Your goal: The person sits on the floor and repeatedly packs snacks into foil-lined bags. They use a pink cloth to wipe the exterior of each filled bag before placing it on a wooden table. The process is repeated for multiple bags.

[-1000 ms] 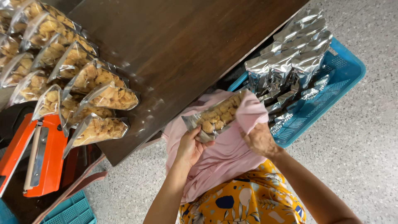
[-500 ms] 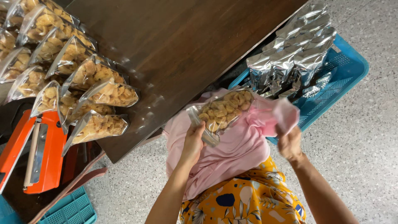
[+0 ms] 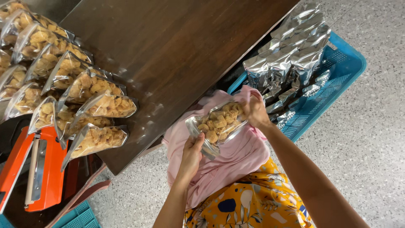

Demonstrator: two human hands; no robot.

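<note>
I hold a clear pouch point(image 3: 219, 124) filled with pale fried snack pieces over a pink cloth point(image 3: 228, 164) on my lap. My left hand point(image 3: 192, 154) grips the pouch's lower end. My right hand point(image 3: 254, 110) grips its upper end. The pouch lies tilted between both hands, just off the edge of the dark wooden table point(image 3: 168, 50).
Several filled snack pouches point(image 3: 88, 109) lie in overlapping rows on the table's left side. An orange heat sealer point(image 3: 36, 169) sits below them. A blue plastic crate point(image 3: 337, 80) to the right holds several silver foil pouches point(image 3: 291, 50). The floor is speckled grey.
My right hand, which had dropped away to the right of the pink cloth, has come back up and taken the pouch's upper end. The pouch sits lower over my lap.
</note>
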